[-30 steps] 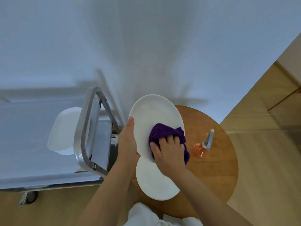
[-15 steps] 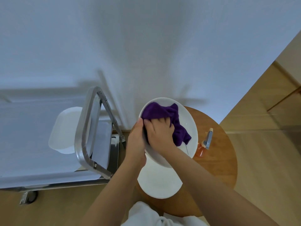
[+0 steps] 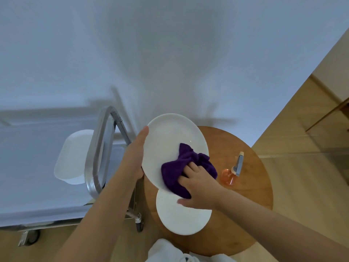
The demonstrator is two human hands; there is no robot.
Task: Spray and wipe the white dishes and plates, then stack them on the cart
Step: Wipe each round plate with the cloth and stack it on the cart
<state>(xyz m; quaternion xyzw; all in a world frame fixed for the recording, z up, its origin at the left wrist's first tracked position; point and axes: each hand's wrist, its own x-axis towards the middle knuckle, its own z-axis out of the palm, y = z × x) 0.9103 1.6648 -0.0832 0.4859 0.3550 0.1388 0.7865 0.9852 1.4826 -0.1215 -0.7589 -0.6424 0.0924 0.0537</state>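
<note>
plate (image 3: 170, 140) | left grip (image 3: 135, 157) clasps rim | right grip (image 3: 198, 183) presses cloth (image 3: 181, 173) on it

A plate (image 3: 170, 137) is held tilted above the far left edge of the tabletop (image 3: 251, 214), with the left hand (image 3: 135, 157) at its left rim and the right hand (image 3: 198, 184) pressing a cloth (image 3: 181, 167) on its near right part. A second plate (image 3: 181, 216) lies on the tabletop below it, nearer. A spray bottle (image 3: 233, 172) stands to the right. The cart (image 3: 98, 154) is left of the tabletop, with a dish (image 3: 73, 157) on it.
</note>
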